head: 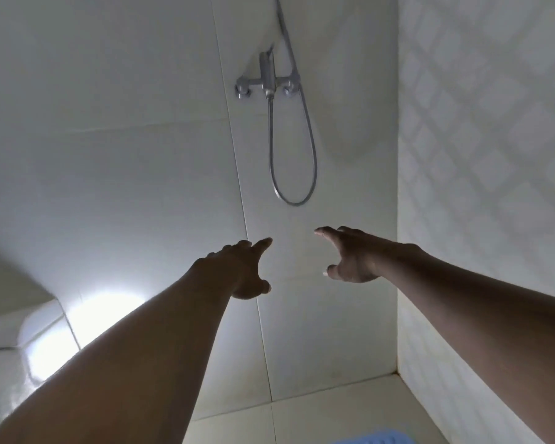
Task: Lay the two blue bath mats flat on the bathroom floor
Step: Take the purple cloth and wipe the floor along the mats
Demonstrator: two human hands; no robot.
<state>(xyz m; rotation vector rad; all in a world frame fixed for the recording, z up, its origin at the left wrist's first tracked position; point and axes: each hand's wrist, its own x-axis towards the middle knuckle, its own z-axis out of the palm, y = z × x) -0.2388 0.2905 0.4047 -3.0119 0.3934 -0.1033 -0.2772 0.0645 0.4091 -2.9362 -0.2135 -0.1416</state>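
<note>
Both my arms stretch out toward the white tiled wall. My left hand point(237, 270) is open, fingers pointing up and to the right, holding nothing. My right hand point(350, 254) is open too, fingers spread and curved toward the left, also with nothing in it. A small strip of one blue bath mat point(369, 438) shows on the floor at the bottom edge, below and between my arms. Only that one mat is in view.
A chrome shower mixer point(268, 81) with a looping hose point(293, 174) hangs on the wall ahead. A patterned tiled wall point(487, 155) closes the right side. Pale floor tiles point(318, 411) meet the wall at the bottom. A bright reflection point(87, 318) glares at the lower left.
</note>
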